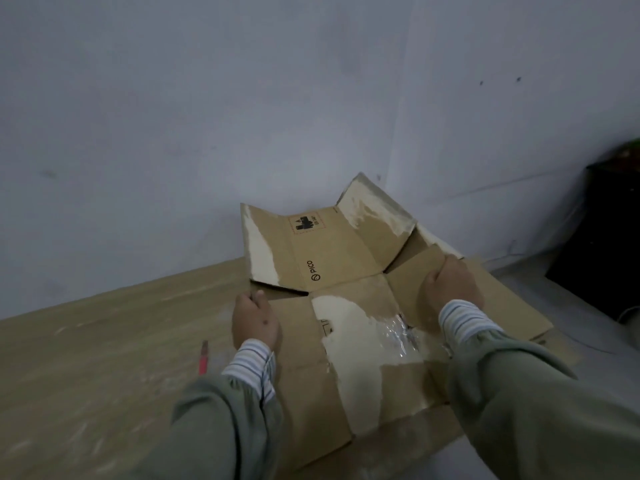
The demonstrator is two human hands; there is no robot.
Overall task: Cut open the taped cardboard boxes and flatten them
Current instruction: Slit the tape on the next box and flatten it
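Note:
A brown cardboard box [332, 251], opened out and nearly flat, lies on the wooden table near the wall corner. Its far panels, one printed "PICO", lean up against the wall. Torn pale patches and clear tape [401, 334] show on the near panel. My left hand [254, 318] grips the left edge of the near panel, fingers curled over it. At the far right, my right hand [450, 289] curls round the edge of a flap. A red-handled cutter [203, 358] lies on the table, just left of my left wrist.
The wooden table [86, 358] stretches to the left and ends at the wall behind. More flat cardboard [512, 306] lies under the box on the right, hanging past the table's right edge. A black object [602, 244] stands at the far right beside thin white cables.

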